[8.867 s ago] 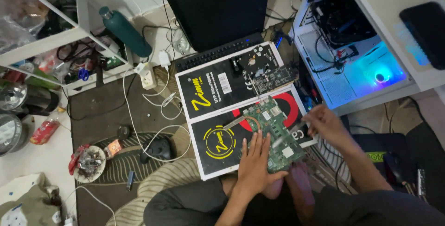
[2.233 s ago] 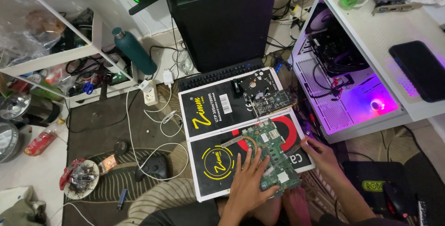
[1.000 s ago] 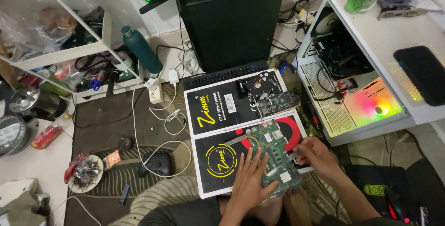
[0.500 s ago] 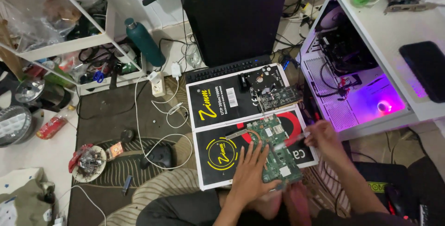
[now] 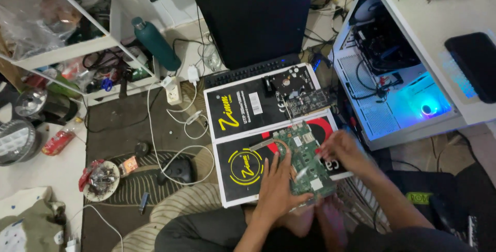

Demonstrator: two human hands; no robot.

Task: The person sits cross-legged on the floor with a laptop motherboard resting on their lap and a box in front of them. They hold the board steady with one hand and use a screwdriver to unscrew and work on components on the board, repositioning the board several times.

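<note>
A green circuit board (image 5: 305, 154) lies on a black cardboard box (image 5: 243, 166) on the floor in front of me. My left hand (image 5: 276, 190) rests flat on the board's near left edge, fingers spread. My right hand (image 5: 343, 151) is at the board's right edge, fingers curled, slightly blurred; whether it pinches a small tool or part I cannot tell. A second black box (image 5: 243, 112) behind carries a dark card with a round fan (image 5: 297, 92). My bare feet (image 5: 315, 218) lie just under the board.
A black tower case (image 5: 256, 17) stands at the back. An open lit computer case (image 5: 398, 81) lies at right under a white desk (image 5: 439, 19). A teal bottle (image 5: 155, 42), white cables and power strip (image 5: 173, 94), a black mouse (image 5: 178, 169) and shelf clutter lie to the left.
The view has shifted a little. My right hand has moved in closer over the board's right edge. My left hand stays pressed on the board.
</note>
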